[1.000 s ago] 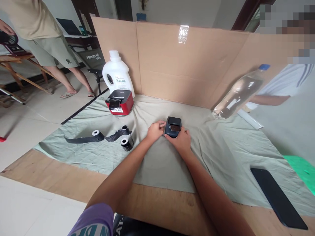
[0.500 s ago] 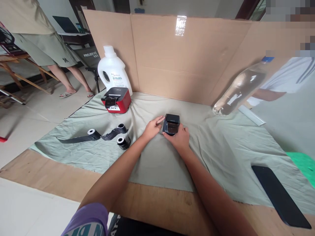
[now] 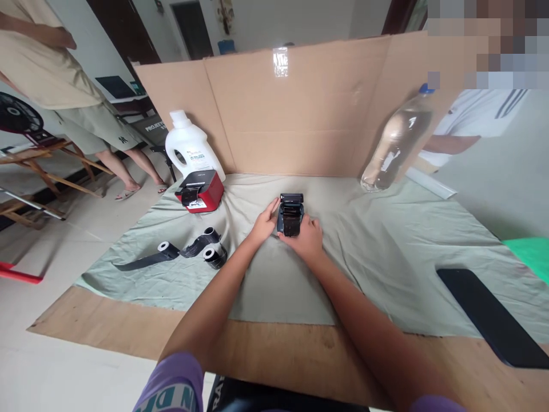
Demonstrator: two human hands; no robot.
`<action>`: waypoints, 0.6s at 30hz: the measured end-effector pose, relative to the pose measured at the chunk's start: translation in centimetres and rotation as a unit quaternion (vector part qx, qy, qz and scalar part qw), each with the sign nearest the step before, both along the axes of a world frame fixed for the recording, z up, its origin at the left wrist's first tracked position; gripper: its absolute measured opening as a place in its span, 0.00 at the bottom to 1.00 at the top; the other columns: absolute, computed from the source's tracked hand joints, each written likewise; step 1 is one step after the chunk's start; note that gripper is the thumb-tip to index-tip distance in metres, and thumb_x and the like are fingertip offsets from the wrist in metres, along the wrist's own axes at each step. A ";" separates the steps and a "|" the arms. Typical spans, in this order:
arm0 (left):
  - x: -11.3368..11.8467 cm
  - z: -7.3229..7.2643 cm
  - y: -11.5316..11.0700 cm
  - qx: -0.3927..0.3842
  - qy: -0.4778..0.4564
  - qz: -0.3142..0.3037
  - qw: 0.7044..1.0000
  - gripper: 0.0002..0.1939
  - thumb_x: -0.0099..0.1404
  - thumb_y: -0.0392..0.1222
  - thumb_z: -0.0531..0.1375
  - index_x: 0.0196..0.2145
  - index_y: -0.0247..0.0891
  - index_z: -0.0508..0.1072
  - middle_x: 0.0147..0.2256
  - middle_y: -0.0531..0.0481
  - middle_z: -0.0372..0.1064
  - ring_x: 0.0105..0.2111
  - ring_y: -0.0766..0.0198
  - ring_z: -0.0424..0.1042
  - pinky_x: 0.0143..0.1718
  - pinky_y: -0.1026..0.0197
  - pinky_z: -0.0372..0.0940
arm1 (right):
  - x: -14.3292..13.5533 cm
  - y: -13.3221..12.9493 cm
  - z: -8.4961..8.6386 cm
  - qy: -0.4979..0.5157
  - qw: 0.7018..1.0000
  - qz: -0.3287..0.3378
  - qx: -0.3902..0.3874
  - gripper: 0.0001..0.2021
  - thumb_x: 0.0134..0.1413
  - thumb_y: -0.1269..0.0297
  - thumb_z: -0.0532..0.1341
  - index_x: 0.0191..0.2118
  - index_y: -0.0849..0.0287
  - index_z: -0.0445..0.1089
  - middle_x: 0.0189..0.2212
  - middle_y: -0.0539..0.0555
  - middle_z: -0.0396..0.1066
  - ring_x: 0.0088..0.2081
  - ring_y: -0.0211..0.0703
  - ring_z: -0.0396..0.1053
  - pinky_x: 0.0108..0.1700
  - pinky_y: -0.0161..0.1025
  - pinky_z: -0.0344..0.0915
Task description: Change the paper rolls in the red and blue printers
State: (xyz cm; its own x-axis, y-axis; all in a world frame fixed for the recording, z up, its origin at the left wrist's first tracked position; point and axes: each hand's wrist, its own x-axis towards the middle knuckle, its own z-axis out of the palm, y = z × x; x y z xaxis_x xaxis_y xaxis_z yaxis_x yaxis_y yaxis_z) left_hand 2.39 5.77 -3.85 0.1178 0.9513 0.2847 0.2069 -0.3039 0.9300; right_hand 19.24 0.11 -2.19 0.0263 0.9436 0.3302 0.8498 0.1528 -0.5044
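A small black receipt printer (image 3: pixel 283 220) sits on the cloth in front of me with its lid raised and black paper hanging over its front. My right hand (image 3: pixel 307 234) grips its right side and near corner. Along its left edge lies my left hand (image 3: pixel 265 222), fingers stretched out toward the printer; whether they press on it I cannot tell. Several black paper rolls, one of them (image 3: pixel 215 257) near my left forearm, lie to the left, two with loose tails. Behind them stands a red and black printer (image 3: pixel 210 191) with a black strip out front.
A white detergent bottle (image 3: pixel 189 143) stands behind the red printer. A cardboard panel (image 3: pixel 295 120) closes off the back, with a leaning clear bottle (image 3: pixel 401 137) at its right. A black phone (image 3: pixel 493 317) lies at right. Two people are beyond the table.
The black printer's lid has swung up and back, showing more of the black paper inside. Both hands stay at its sides. My view has turned slightly.
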 end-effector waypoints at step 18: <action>2.4 9.5 2.2 0.000 0.504 -0.052 0.862 0.15 0.61 0.40 0.61 0.45 0.45 0.80 0.49 0.51 0.79 0.47 0.56 0.76 0.44 0.61 0.67 | 0.0 -0.1 0.2 0.007 1.000 -0.001 -0.018 0.33 0.41 0.42 0.71 0.46 0.59 0.63 0.41 0.64 0.74 0.49 0.63 0.67 0.48 0.49 0.60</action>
State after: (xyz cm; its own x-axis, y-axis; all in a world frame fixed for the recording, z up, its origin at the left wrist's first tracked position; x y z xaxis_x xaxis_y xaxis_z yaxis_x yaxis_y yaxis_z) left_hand 4.82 8.00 5.64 0.3907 0.9204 -0.0132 0.8816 -0.3700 0.2932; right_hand 19.21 0.03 -1.94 0.0332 0.9547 0.2958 0.8434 0.1320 -0.5208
